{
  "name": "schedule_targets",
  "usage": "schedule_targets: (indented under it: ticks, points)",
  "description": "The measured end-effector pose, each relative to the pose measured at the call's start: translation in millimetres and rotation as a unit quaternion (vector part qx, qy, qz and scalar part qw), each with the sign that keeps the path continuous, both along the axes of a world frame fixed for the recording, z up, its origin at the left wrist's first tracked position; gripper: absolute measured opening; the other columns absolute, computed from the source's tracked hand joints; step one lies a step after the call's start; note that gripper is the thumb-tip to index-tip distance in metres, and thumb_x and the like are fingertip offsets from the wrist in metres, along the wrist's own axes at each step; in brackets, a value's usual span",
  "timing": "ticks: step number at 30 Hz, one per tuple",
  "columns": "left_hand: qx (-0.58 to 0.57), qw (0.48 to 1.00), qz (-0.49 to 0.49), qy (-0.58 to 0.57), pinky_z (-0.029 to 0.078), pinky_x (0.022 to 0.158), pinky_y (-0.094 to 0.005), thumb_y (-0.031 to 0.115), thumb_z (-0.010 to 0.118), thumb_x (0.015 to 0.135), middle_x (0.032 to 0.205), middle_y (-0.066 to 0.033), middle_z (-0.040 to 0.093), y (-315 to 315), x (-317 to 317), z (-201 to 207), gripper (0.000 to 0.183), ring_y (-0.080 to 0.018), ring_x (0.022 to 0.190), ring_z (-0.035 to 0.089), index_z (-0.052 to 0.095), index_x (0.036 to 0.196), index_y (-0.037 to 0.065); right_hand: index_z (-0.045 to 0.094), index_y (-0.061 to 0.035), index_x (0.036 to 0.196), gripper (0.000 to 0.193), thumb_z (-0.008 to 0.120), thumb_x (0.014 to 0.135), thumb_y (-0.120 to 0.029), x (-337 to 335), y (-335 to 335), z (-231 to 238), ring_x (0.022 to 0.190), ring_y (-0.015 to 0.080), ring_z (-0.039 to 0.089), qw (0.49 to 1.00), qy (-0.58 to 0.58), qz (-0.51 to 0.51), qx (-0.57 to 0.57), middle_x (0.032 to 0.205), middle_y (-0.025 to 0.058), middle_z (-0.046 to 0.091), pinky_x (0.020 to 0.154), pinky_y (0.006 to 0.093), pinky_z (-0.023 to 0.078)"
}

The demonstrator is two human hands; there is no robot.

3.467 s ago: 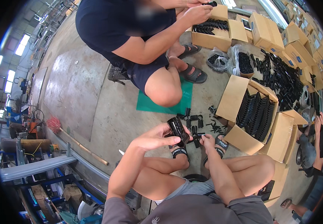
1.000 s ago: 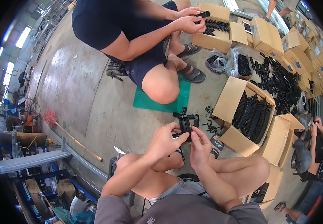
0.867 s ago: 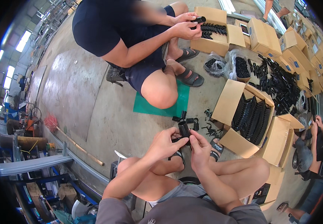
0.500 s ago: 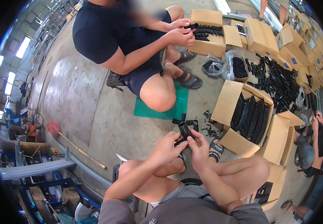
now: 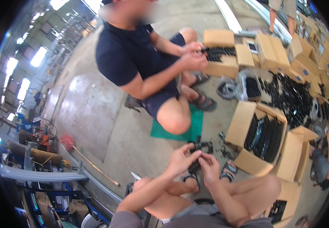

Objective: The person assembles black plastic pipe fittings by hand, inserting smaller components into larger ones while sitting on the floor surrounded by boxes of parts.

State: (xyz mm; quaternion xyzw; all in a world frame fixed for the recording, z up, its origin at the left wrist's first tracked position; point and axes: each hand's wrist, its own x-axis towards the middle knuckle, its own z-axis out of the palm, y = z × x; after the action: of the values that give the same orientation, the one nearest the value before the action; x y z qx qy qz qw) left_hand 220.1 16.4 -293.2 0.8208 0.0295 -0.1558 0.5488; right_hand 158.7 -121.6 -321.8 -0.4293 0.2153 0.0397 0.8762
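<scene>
Above my lap, both hands meet at a black tubular plastic part. Its left side sits in the curled fingers of my left hand. From the other side, my right hand pinches it with thumb and fingertips. Motion blur and the fingers hide much of its shape. Just beyond it, several loose black plastic pieces lie on the floor. Small black parts are scattered to their right. An open carton stands right of my hands, packed with rows of black angled parts.
Opposite me sits a person in a dark shirt, handling a small black part over another carton. A green sheet lies on the floor. Right are a heap of black parts and stacked cartons. A long-handled mop lies left.
The whole view has shifted, so the scene sits lower and further right. The black part between my hands has turned, its tube end now lower between the fingers. Both hands stay on it.
</scene>
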Motion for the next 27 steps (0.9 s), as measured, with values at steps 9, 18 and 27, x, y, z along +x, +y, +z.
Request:
schedule_targets:
  ticks: [9,18,27]
  points:
    - [-0.108,0.978,-0.009,0.179,0.045,0.053,-0.02,0.021,0.076,0.087,0.083,-0.0043,0.068,11.9,11.3,37.5,0.045,-0.0055,0.066,0.059,0.062,0.122,-0.004,0.066,0.0047,0.111,0.025,0.069,0.087,0.003,5.1,-7.3,6.3,0.094,0.0134,0.066,0.998,-0.022,0.033,-0.046,0.105,0.0105,0.069,0.084,0.0249,0.053]
    - [-0.116,0.977,-0.003,0.177,0.049,0.061,-0.0193,0.019,0.077,0.086,0.087,-0.0029,0.069,-3.2,8.3,68.8,0.042,-0.0066,0.07,0.061,0.063,0.118,-0.004,0.066,0.0074,0.11,0.026,0.071,0.086,0.001,-1.0,-8.0,20.5,0.085,0.0134,0.067,0.995,-0.03,-0.029,-0.095,0.1,0.0125,0.07,0.076,0.0237,0.055]
    - [-0.16,0.973,-0.002,0.166,0.052,0.068,-0.0222,0.019,0.078,0.085,0.091,-0.0053,0.07,2.9,4.5,46.2,0.045,-0.008,0.077,0.063,0.062,0.118,-0.007,0.06,0.007,0.11,0.027,0.071,0.085,0.002,-5.6,-2.2,16.8,0.097,0.0151,0.064,0.996,-0.07,-0.007,-0.063,0.108,0.0134,0.066,0.087,0.0268,0.052]
